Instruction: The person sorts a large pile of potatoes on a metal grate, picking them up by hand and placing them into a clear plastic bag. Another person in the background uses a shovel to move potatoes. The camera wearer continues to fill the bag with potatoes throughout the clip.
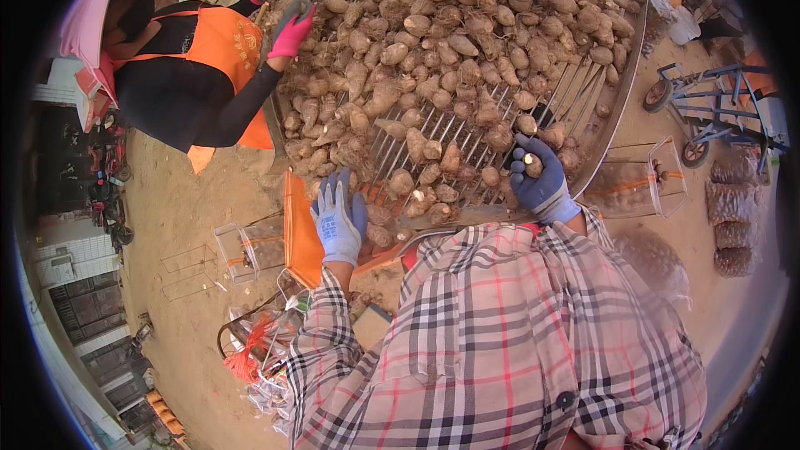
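Note:
A large heap of brown, hairy taro corms (437, 44) lies on a metal-barred sorting table (412, 128). My left hand (338, 219), in a light blue and grey coated glove, rests flat with fingers extended at the table's near left edge, beside an orange sheet (300, 225) and several corms. In a blue glove, my right hand (542, 182) is closed around a small taro corm (533, 165) with a pale cut end, over the near right part of the bars. Something dark, perhaps a tool, shows by its fingertips; what it is cannot be told.
Across the left side, a person in an orange apron (219, 44) reaches into the heap with pink and grey gloves. A blue metal cart (719, 103) and filled net bags (731, 225) stand at right. Wire frames holding bags (237, 253) flank the table.

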The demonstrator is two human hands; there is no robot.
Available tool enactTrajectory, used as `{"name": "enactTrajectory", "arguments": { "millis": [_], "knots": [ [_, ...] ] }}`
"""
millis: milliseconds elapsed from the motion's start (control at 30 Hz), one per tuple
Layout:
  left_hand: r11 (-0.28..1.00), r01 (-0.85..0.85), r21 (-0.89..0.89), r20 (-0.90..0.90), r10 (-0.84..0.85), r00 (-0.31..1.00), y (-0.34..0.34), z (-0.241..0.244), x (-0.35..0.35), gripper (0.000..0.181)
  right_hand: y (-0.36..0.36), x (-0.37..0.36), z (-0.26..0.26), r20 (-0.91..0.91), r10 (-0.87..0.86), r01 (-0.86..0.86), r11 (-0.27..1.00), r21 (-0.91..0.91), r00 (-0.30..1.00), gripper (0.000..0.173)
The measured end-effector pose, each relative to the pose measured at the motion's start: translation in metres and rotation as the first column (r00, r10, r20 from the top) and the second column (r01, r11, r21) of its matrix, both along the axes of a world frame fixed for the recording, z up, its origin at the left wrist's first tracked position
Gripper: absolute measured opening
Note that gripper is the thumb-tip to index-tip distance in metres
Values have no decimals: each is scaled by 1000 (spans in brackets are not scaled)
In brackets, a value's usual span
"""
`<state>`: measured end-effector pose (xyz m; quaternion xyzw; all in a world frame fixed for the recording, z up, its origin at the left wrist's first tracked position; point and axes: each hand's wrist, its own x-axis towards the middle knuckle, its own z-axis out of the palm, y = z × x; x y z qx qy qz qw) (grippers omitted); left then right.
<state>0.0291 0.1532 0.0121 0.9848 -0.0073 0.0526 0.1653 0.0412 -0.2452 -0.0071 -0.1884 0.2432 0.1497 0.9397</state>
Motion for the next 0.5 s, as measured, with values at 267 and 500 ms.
{"name": "enactTrajectory", "arguments": {
  "millis": [267, 500],
  "knots": [
    [988, -152, 39, 25, 152, 988, 81, -44, -62, 59, 3, -2, 6, -15, -5, 5, 1000, -28, 1000, 27],
    [992, 115, -59, 263, -96, 960, -24, -8, 46, 62, -3, -3, -12, 34, 13, -12, 1000, -15, 999, 38]
  ]
}}
